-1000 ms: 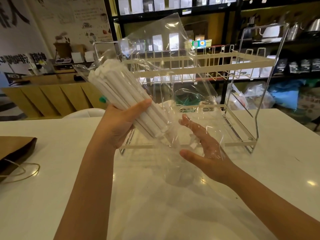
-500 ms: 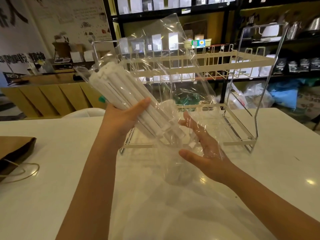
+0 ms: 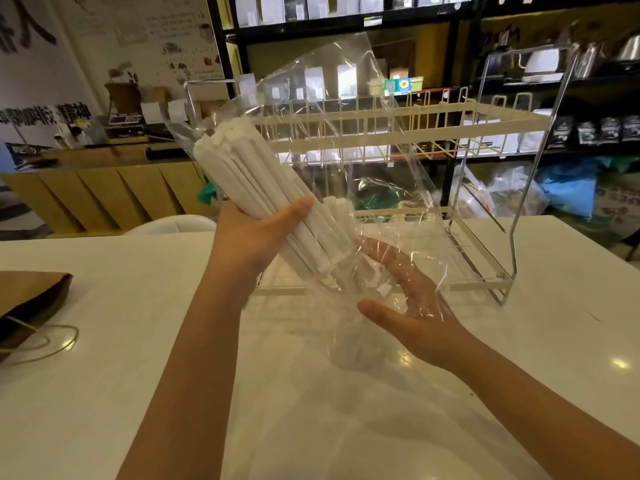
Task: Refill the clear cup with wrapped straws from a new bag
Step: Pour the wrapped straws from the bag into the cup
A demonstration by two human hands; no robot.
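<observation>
My left hand (image 3: 256, 237) grips a thick bundle of white wrapped straws (image 3: 249, 178) through a clear plastic bag (image 3: 346, 109). The bundle slants from upper left down to the right. Its lower end sits just above the fingers of my right hand (image 3: 412, 306). That hand is palm up with fingers apart, and the loose bag film drapes over it. Below the bundle a faint clear rounded shape (image 3: 349, 351) stands on the table; it seems to be the clear cup, but its outline is hard to make out.
A cream two-tier wire rack (image 3: 478, 123) stands on the white table (image 3: 104, 393) right behind my hands. At the left table edge lies a brown paper bag (image 3: 31, 303) with string handles. Dark shelves with goods fill the background.
The straw bundle has shifted slightly in my left hand, its lower end a little closer to my right fingers. My right hand stays spread under the bag.
</observation>
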